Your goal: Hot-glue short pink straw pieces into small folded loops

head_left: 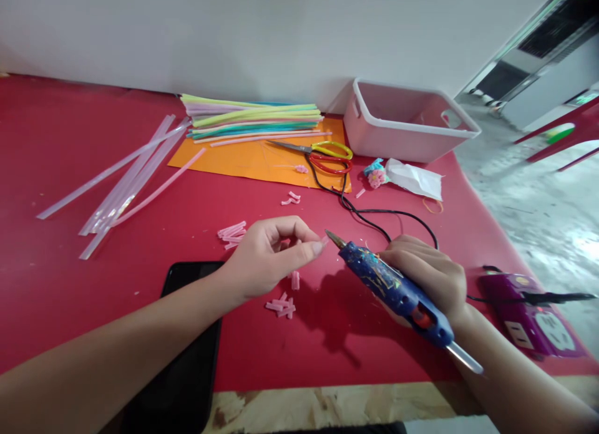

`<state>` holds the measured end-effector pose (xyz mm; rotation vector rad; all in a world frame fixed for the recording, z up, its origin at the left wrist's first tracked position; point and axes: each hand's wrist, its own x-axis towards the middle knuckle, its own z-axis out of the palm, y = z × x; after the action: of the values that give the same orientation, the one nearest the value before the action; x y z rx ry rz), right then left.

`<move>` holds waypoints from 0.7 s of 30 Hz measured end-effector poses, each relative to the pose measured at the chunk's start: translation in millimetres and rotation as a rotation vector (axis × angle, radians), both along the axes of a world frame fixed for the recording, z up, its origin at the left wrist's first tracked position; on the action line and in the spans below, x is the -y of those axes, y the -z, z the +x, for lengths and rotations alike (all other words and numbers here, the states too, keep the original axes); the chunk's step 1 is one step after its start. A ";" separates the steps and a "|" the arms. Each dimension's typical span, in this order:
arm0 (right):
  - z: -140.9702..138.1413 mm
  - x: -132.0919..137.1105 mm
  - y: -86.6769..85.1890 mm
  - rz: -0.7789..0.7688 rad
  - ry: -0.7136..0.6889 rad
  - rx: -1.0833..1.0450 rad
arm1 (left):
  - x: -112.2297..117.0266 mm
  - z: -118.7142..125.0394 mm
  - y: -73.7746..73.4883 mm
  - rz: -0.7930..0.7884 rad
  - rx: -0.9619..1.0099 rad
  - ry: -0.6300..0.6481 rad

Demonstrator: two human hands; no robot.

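Observation:
My left hand (271, 253) pinches a tiny pink straw piece (324, 240) between thumb and fingertips, just above the red table cover (70, 278). My right hand (428, 275) grips a blue glue gun (397, 294), whose metal nozzle points at the pink piece and almost touches it. A clear glue stick juts from the back of the gun. Short pink straw pieces (282, 306) lie below my left hand, and more pink pieces (232, 233) lie to its left.
Colored straws (255, 119) lie on an orange sheet (243, 163) with scissors (322, 154). Clear glue sticks (126, 178) lie far left. A white bin (407, 119) stands at the back right. A black phone (187, 353), a purple power strip (528, 315) and a black cord (374, 212) sit nearby.

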<state>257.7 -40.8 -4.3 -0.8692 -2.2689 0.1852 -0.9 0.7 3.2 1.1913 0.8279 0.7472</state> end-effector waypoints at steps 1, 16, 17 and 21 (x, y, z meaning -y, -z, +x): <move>0.0 -0.2 0.3 0.001 -0.002 0.004 | -0.1 -0.1 0.2 -0.009 -0.001 0.002; -1.7 -0.8 -2.8 0.019 0.009 0.050 | -0.9 0.7 1.1 0.003 -0.015 -0.032; -2.0 -0.8 -3.4 0.020 0.014 0.060 | -1.0 0.8 1.1 0.001 -0.016 -0.032; -2.7 -0.6 -4.4 0.028 0.013 0.076 | -0.8 1.1 0.5 -0.009 -0.026 -0.030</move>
<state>255.0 -40.2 0.1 -0.8905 -2.3303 0.1161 0.2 1.5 2.6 1.1848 0.8720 0.7529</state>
